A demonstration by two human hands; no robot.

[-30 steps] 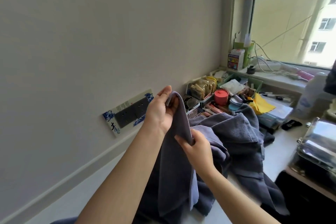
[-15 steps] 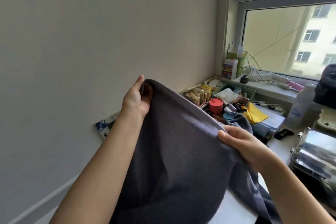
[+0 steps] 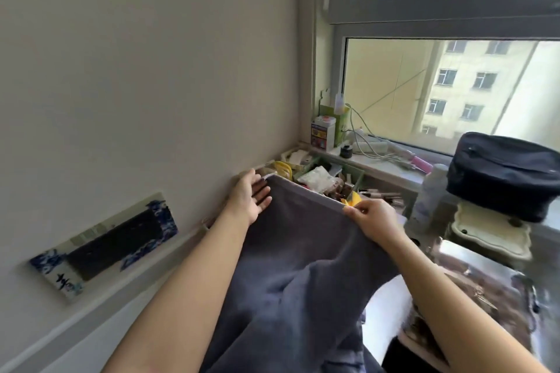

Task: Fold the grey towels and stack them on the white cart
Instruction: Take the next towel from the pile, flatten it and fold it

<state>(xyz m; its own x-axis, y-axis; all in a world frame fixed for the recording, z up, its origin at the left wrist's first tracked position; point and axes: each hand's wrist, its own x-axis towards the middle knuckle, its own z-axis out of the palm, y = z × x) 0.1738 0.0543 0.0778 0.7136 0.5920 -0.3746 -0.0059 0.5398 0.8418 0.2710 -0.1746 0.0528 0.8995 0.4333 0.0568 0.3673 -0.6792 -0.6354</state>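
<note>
One grey towel (image 3: 291,251), two hands (image 3: 250,195)

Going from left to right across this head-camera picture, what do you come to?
Wall socket panel → left hand → grey towel → right hand → white bottle → black bag.

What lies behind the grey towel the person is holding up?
Above the towel's top edge show a green basket of packets, yellow loops and a yellow scrap by the right hand. Anything lower behind the cloth is covered.
</note>
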